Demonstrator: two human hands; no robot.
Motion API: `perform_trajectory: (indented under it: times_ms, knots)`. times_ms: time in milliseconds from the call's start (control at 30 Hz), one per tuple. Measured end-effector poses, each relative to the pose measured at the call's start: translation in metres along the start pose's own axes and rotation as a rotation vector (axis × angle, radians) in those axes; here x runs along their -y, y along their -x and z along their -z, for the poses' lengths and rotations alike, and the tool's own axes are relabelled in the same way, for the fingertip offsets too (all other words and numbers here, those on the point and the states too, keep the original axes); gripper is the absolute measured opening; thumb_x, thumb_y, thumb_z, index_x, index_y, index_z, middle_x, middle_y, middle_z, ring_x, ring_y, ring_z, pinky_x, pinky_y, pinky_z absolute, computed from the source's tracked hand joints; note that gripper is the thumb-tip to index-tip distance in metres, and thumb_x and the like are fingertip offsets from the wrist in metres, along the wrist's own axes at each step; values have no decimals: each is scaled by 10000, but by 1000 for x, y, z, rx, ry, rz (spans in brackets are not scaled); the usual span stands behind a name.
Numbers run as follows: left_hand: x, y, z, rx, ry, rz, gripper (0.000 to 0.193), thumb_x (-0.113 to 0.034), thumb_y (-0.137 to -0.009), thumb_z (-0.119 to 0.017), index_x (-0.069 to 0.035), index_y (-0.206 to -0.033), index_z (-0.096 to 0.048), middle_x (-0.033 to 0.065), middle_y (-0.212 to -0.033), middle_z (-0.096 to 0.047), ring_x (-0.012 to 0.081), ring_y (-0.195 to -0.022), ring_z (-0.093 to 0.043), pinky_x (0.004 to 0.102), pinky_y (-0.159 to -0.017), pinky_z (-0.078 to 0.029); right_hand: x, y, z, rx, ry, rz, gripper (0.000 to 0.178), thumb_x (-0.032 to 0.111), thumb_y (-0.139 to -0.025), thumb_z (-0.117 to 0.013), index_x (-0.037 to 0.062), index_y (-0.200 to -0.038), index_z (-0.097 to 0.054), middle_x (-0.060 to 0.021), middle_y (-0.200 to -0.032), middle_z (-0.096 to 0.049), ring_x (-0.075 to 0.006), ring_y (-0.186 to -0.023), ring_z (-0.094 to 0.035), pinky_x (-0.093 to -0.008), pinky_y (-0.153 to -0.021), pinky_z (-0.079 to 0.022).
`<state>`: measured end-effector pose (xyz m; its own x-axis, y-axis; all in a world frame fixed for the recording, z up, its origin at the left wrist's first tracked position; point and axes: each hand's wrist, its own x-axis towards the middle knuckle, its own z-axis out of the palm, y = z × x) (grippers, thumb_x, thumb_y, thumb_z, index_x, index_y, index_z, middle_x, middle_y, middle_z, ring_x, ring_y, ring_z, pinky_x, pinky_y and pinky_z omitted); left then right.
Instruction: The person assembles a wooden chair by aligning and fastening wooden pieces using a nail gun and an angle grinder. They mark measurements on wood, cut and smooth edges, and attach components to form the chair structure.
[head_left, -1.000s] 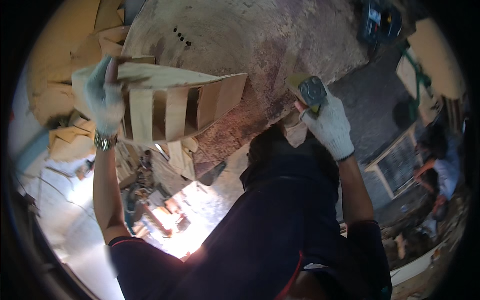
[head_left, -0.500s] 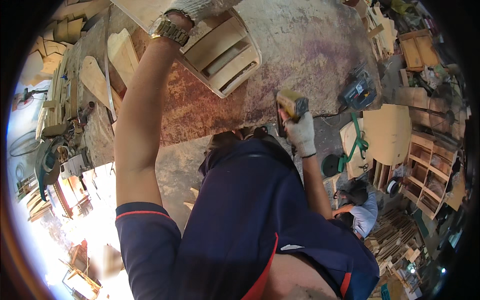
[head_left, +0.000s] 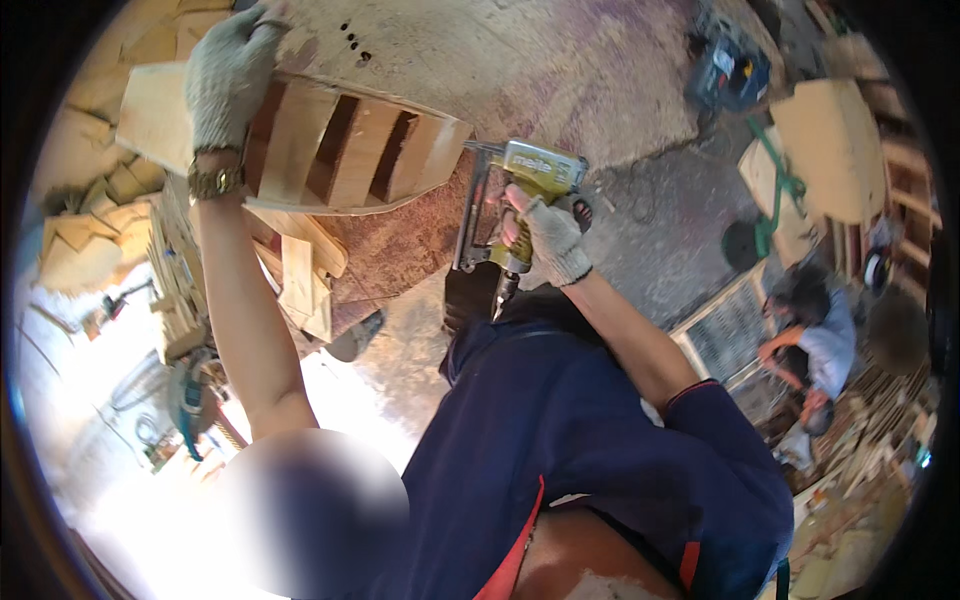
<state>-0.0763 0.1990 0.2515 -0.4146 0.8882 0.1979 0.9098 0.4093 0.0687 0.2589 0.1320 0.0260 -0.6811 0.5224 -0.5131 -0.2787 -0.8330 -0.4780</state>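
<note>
My left hand [head_left: 232, 85], in a knitted work glove with a metal watch at the wrist, grips the far left end of a slatted wooden frame [head_left: 300, 140]. The frame has curved rails and several flat cross slats with dark gaps between them. Its right end tapers close to the nose of a yellow-green nail gun [head_left: 545, 170]. My right hand [head_left: 550, 235], gloved with bare fingertips, is wrapped round the nail gun's handle. A hose fitting hangs from the handle's base beside my shirt. The nail gun's nose appears just off the frame.
The worn workbench [head_left: 580, 70] carries a blue-black power tool [head_left: 728, 70] at the far right and several small dark bits. Cut boards [head_left: 305, 280] lie beneath the frame. To the right, a person [head_left: 825, 330] crouches by a screen-like panel [head_left: 725, 330]. Wood piles lie on both sides.
The view has shifted. My left hand and the frame have swung left, and the frame now lies more crosswise. The nail gun has turned upright and come nearer the frame's right end.
</note>
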Motion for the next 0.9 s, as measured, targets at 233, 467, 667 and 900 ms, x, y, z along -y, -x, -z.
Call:
perform_trajectory:
  times_ms: [233, 467, 667, 900]
  knots:
    - [10, -5, 3, 70, 93, 43, 445, -448, -988, -578, -68, -1088, -789, 82, -900, -775, 166, -756, -738, 322, -740, -544, -48, -2, -29, 20, -197, 78, 345, 232, -974, -717, 23, -1228, -613, -141, -1060, -737, -103, -505, -554, -294, -496, -498]
    - [7, -6, 4, 7, 179, -60, 412, -393, -979, -567, -54, -1031, -795, 97, -895, -770, 162, -741, -724, 313, -703, -553, -68, -12, -42, 3, -204, 203, 310, 204, -987, -704, 3, -1213, -636, -150, -1032, -755, -103, -516, -583, -290, -503, -505]
    - [12, -15, 7, -1, 112, -89, 479, -473, -939, -568, -56, -1004, -794, 102, -926, -777, 205, -782, -717, 342, -722, -543, -68, -9, -47, 3, -161, 235, 323, 220, -989, -710, 18, -1226, -626, -139, -1074, -755, -112, -538, -583, -291, -515, -506]
    - [10, -18, 7, 31, 1, -53, 550, -552, -925, -544, -67, -1001, -794, 105, -969, -780, 272, -903, -720, 373, -842, -527, -65, 2, -49, 0, -215, 170, 328, 275, -975, -738, 38, -1176, -631, -142, -1131, -739, -111, -601, -558, -297, -575, -493]
